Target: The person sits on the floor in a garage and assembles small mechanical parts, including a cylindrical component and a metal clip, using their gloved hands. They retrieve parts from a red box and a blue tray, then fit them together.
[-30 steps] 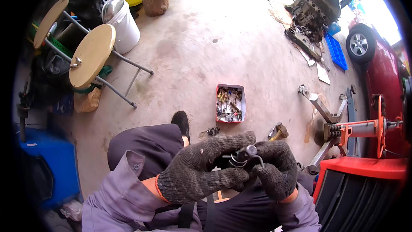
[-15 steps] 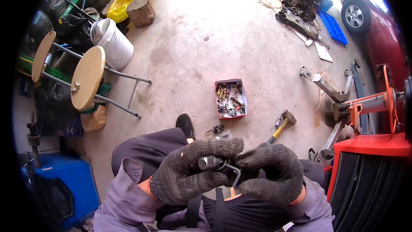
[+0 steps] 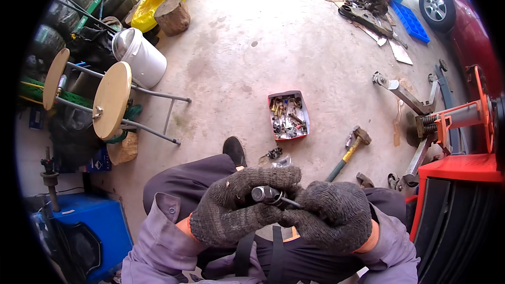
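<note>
Both my hands wear dark grey knitted gloves and meet in front of my lap. My left hand [image 3: 231, 208] is closed around a short cylindrical metal part [image 3: 264, 194], whose round end shows between thumb and fingers. A thin metal rod [image 3: 289, 202] runs from this part toward my right hand [image 3: 334, 213]. The right hand's fingers are curled and pinched over the rod's other end, which they hide. Beyond the hands, a red-edged box [image 3: 289, 115] of loose small metal parts rests on the concrete floor.
A hammer [image 3: 350, 152] with a yellow and green handle lies beyond my right hand. Small dark parts [image 3: 273, 153] lie near my shoe. At right stand a red cabinet [image 3: 457, 171] and an orange-and-grey jack [image 3: 447, 121]; at left, a round-seated folding stool [image 3: 112, 100].
The rod's bent end showed between my hands before; now my right hand covers it and only a straight length shows. The view has shifted slightly.
</note>
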{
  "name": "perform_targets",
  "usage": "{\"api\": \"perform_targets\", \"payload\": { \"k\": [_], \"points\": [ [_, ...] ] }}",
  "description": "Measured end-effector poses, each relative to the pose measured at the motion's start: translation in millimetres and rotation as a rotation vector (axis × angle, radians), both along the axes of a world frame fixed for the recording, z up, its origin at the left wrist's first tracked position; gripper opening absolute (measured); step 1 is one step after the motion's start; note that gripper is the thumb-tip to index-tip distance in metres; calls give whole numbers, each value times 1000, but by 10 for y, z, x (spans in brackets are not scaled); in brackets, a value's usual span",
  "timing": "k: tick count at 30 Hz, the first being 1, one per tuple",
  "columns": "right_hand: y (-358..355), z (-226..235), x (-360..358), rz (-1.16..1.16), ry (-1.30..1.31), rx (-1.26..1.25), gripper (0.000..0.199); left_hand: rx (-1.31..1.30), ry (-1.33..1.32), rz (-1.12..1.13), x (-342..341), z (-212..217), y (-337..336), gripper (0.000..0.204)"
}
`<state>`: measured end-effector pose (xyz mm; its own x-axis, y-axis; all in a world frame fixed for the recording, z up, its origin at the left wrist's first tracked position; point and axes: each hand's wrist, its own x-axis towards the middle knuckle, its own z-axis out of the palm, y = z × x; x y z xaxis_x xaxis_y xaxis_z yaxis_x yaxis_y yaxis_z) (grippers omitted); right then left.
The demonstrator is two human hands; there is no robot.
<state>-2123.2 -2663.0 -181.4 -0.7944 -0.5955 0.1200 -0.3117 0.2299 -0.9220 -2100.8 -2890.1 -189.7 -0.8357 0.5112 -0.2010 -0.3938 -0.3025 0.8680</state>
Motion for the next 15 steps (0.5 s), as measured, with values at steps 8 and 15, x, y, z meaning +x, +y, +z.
{"api": "perform_targets", "payload": {
  "k": [8, 15],
  "points": [
    [12, -15, 32, -7, -311, 7, 20, -55, -205, 43, 14, 81, -2, 63],
    [-55, 3, 18, -107, -539, -126, 22, 251, -248, 2, 9, -49, -64, 72]
  ]
}}
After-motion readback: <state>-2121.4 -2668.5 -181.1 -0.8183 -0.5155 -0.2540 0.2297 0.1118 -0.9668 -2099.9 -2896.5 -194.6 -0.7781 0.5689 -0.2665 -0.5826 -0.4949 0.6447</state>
